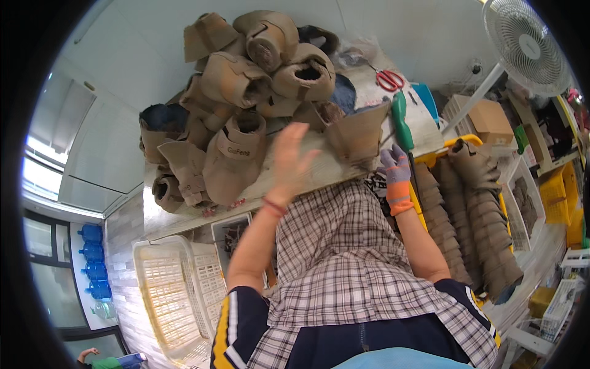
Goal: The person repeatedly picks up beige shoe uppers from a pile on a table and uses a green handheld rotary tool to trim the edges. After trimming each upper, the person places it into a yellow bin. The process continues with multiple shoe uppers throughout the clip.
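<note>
My left hand [292, 160], bare and slightly blurred, hovers over the near part of the pale worktable [270, 178]. Its fingers are spread, and nothing shows in them. Just left of it stands a brown, hollow moulded piece [236, 160] with printing on its side. My right hand [396, 175] wears a purple and orange glove at the table's front edge, its fingers pointing up and slightly apart. Beside those fingers are an upright brown piece [356, 138] with a blue lining and a green-handled tool [402, 123], its thin dark shaft running down past the glove.
More brown hollow pieces [236, 77] are heaped at the back left. Red-handled scissors [389, 80] lie at the far right of the table. Nested brown shells [491, 227] fill a yellow crate at right. White baskets [166, 289] stand below left; a fan [528, 46] rises at back right.
</note>
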Action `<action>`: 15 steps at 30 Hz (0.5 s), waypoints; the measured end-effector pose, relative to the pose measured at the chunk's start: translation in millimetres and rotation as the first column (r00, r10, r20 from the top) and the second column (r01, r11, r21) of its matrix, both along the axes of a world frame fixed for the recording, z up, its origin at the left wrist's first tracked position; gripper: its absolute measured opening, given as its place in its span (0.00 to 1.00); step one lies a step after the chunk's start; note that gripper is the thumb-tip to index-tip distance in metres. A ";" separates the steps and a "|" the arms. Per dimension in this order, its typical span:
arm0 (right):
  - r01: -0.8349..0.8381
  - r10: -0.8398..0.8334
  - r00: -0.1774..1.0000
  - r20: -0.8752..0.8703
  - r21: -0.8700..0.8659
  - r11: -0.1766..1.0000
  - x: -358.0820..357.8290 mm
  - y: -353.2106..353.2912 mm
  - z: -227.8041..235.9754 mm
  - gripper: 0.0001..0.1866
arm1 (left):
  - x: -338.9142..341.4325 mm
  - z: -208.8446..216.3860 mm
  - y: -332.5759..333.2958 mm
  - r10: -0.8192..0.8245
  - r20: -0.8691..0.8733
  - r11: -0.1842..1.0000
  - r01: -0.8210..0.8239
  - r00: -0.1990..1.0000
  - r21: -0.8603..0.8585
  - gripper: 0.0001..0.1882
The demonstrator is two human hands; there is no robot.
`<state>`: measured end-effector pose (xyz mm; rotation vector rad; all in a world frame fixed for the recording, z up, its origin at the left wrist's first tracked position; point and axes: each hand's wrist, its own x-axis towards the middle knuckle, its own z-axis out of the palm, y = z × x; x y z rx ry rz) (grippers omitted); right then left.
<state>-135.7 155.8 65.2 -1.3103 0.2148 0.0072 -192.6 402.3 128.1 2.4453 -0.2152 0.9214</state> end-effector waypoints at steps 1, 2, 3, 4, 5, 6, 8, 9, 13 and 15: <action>-0.034 0.034 0.999 0.021 0.035 0.999 7.0 2.9 -1.0 0.32 | 17.7 -12.6 -21.8 -0.062 -0.032 0.981 0.055 0.998 -0.187 0.32; -0.075 0.072 0.997 0.040 0.066 0.995 16.1 6.0 -8.6 0.33 | 40.7 -26.5 -36.9 -0.024 -0.003 0.964 0.023 1.000 -0.263 0.32; -0.107 0.102 0.993 0.061 0.092 0.990 25.9 6.6 -19.3 0.33 | 61.9 -35.7 -48.1 0.006 0.026 0.940 0.003 1.000 -0.342 0.33; -0.130 0.110 0.989 0.103 0.216 0.968 26.2 10.6 -24.0 0.32 | 70.9 -36.8 -52.3 -0.080 -0.056 0.916 0.051 0.995 -0.399 0.31; -0.152 0.126 0.983 0.131 0.213 0.965 24.4 9.9 -27.6 0.31 | 77.8 -37.4 -53.7 -0.168 -0.131 0.885 0.090 0.977 -0.458 0.29; -0.178 0.148 0.977 0.151 0.209 0.962 15.3 12.8 -24.0 0.31 | 79.4 -38.6 -51.3 -0.252 -0.207 0.848 0.112 0.945 -0.519 0.27; -0.199 0.170 0.966 0.195 0.143 0.969 -2.4 6.9 -18.3 0.30 | 58.4 -37.1 -55.2 -0.303 -0.113 0.885 0.235 0.946 -0.402 0.22; -0.182 0.148 0.966 0.214 0.150 0.972 -7.0 5.7 -28.9 0.30 | 44.2 -28.7 -55.5 -0.315 -0.059 0.904 0.280 0.947 -0.323 0.19; -0.245 0.214 0.911 0.353 0.046 0.968 -43.0 -18.1 -25.3 0.27 | -32.0 44.1 -37.1 -0.256 0.203 0.956 0.278 0.945 -0.092 0.17; -0.214 0.210 0.912 0.352 -0.030 0.976 -52.9 -34.9 -25.5 0.23 | -60.0 72.8 11.4 -0.151 0.291 0.972 0.196 0.945 -0.132 0.16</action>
